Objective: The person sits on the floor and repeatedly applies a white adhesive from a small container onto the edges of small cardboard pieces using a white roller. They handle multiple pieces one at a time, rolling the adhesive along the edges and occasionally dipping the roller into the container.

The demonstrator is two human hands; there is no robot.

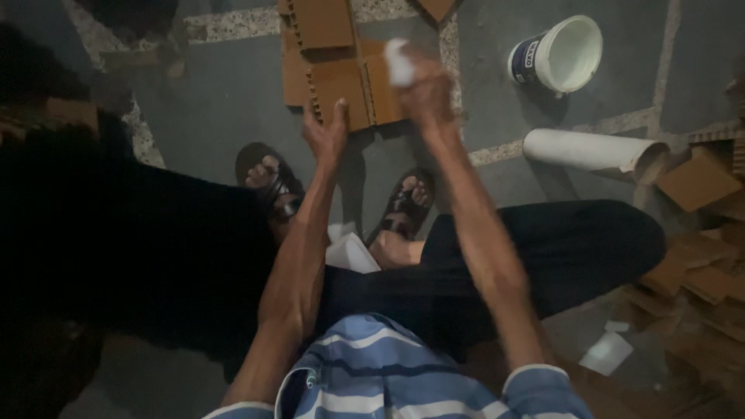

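Cardboard pieces lie just beyond the left hand fingers (spread, empty), while the right hand grips a white wad.

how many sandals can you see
2. One sandal is on the foot left of the left hand; the other sandal is on the foot between the forearms. None seems hidden.
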